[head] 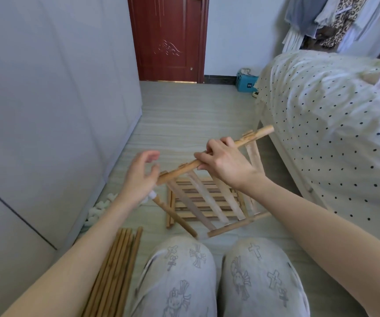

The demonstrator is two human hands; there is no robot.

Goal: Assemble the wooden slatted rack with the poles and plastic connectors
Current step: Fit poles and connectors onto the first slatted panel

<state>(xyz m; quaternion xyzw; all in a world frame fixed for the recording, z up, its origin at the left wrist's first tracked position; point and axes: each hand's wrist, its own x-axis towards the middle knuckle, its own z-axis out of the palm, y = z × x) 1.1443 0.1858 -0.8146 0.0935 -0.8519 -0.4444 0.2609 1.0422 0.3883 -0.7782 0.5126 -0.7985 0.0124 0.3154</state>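
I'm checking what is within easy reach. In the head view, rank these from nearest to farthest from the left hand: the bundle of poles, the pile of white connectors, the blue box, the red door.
From the left hand:
1. Pile of white connectors, on the floor below-left, by the wardrobe.
2. Bundle of poles, beside the left knee.
3. Blue box, by the bed's far corner.
4. Red door, at the room's far end.
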